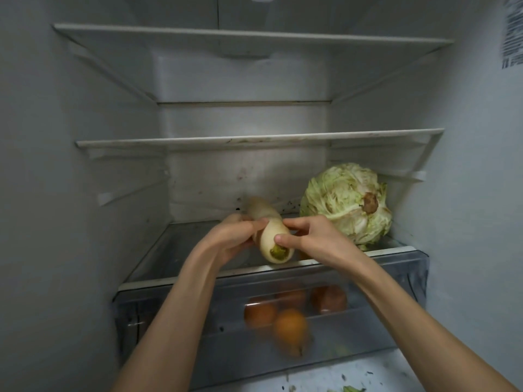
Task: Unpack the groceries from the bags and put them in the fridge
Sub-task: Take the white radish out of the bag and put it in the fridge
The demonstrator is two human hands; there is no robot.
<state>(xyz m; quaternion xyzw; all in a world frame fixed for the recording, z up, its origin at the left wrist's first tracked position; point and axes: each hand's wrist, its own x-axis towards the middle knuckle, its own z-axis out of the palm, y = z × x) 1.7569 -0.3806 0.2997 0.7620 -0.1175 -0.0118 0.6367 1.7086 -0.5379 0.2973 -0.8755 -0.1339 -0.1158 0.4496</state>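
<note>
While the fridge (85,137) is standing open, a white radish (273,236) is being held by both hands just above the glass shelf (175,250) that covers the drawer. The radish is being gripped from the left by the left hand (232,236), whose fingers are being curled round its middle. It is being pinched from the right by the right hand (314,236), with the thumb pressed near the cut green top and the fingertips laid on the upper side. The cut end is being pointed toward the near edge, while the tapered end is being pointed toward the far wall. A cabbage (348,205) is being kept on the same shelf, to the right and just beside the right hand, with its stem end facing near. Several orange fruits (288,321) are being seen, blurred, through the clear front of the drawer (169,321) below. Two higher shelves (254,141) are being shown above.
</note>
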